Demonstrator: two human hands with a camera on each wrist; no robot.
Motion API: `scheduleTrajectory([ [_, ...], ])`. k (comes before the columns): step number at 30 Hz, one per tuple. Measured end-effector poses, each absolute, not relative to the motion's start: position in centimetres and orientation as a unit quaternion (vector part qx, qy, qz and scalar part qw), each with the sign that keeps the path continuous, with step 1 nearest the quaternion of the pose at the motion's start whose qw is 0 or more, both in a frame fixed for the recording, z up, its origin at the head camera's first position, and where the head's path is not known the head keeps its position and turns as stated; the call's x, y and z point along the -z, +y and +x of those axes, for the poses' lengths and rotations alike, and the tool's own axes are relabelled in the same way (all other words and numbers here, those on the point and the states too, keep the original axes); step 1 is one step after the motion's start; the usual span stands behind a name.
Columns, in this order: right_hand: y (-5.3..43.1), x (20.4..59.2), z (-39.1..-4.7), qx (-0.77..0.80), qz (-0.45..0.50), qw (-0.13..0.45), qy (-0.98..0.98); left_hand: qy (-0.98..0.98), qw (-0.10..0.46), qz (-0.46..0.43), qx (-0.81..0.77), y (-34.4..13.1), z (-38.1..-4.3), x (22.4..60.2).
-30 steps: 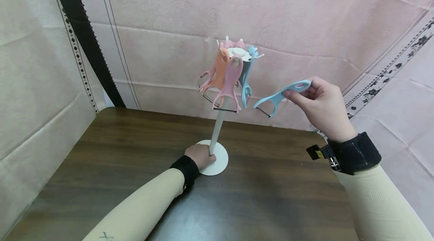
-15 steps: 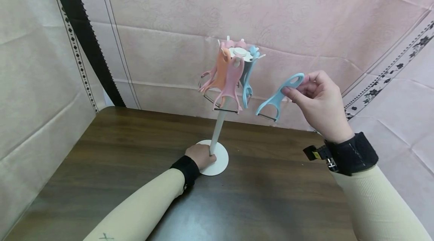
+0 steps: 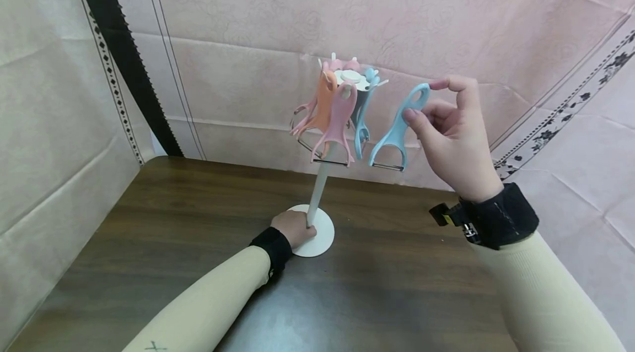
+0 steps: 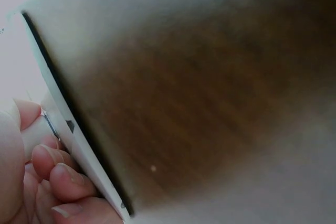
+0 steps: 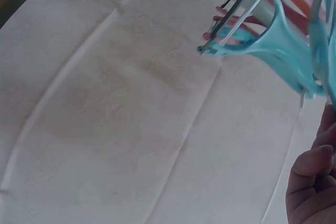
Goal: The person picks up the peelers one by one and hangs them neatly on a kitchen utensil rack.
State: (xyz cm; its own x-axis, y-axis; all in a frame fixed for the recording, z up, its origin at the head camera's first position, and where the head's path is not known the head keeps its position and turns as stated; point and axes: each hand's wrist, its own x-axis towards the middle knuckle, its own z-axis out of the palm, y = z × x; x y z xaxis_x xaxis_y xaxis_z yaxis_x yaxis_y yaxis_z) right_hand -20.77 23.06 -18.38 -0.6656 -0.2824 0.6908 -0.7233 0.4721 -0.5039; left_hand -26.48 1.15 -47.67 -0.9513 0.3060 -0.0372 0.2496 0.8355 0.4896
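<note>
In the head view my left hand (image 3: 291, 228) grips the foot of a white stand's pole (image 3: 317, 192), just above its round base (image 3: 323, 239). Fingers curled round the pole show in the left wrist view, beside the base's edge (image 4: 79, 140). My right hand (image 3: 453, 137) pinches a light blue peeler (image 3: 401, 126) by its handle, blade end down, to the right of the stand's top. Around that top hang an orange peeler (image 3: 324, 101), a pink peeler (image 3: 341, 115), a blue peeler (image 3: 362, 115) and more pink ones behind. A bare hook (image 3: 381, 82) points right.
The stand rests on a dark wooden table (image 3: 198, 220). Pale patterned cloth (image 3: 248, 21) hangs behind the table's back edge and along both sides. A black strip (image 3: 129, 54) runs down the cloth at left.
My right hand has moved up and left, bringing the light blue peeler nearer the stand and turning it more upright. The index finger has straightened toward the handle's top. My left hand stays put.
</note>
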Motion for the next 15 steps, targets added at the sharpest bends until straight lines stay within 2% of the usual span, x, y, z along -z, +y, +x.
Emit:
scheduleTrajectory([
  [10,20.4,17.7,-21.4,-0.433,0.395,0.242,-0.773,0.957,0.063,0.141,-0.247,1.3,-26.7,47.9],
  [15,19.9,17.7,-21.7,-0.434,0.406,0.229,-0.771,0.957,0.068,0.138,-0.244,1.2,-26.8,47.9],
])
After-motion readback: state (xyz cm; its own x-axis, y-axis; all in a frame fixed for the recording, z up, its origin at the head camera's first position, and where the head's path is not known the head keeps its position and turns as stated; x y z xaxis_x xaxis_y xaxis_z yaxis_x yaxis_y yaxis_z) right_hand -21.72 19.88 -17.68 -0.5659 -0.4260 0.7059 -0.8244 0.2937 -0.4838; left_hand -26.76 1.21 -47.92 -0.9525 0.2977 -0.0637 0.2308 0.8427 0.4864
